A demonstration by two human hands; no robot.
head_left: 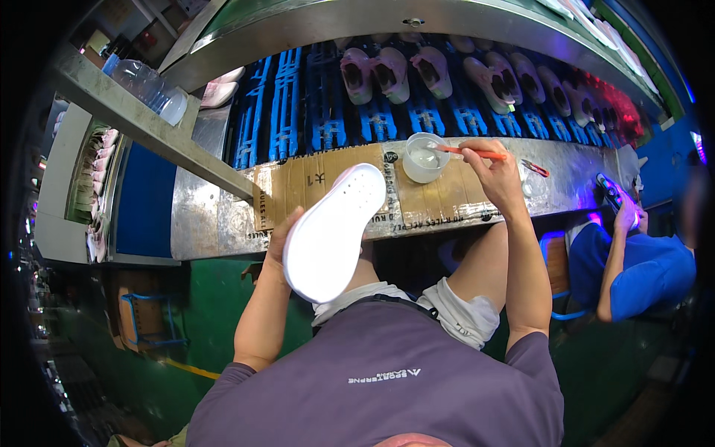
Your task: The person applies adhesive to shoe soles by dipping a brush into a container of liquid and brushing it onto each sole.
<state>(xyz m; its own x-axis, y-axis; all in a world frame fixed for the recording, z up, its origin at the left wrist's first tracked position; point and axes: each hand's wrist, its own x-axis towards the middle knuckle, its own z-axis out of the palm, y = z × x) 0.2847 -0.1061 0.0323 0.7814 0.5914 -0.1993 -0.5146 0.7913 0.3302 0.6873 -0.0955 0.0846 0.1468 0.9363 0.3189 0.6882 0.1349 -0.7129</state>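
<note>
My left hand is wrapped round the edge of a white shoe sole, which is tilted up over the front of the bench. One broad face of it shows, with small holes toward the far end. In my right hand I grip a brush by its orange handle. The brush's tip reaches into a translucent plastic cup of cloudy liquid. That cup stands on flattened cardboard covered with tape.
Behind the bench, a conveyor with blue racks carries pale pink shoes. An orange cutter lies at the right. A large plastic bottle rests beside a metal bar. At far right, a co-worker handles a shoe.
</note>
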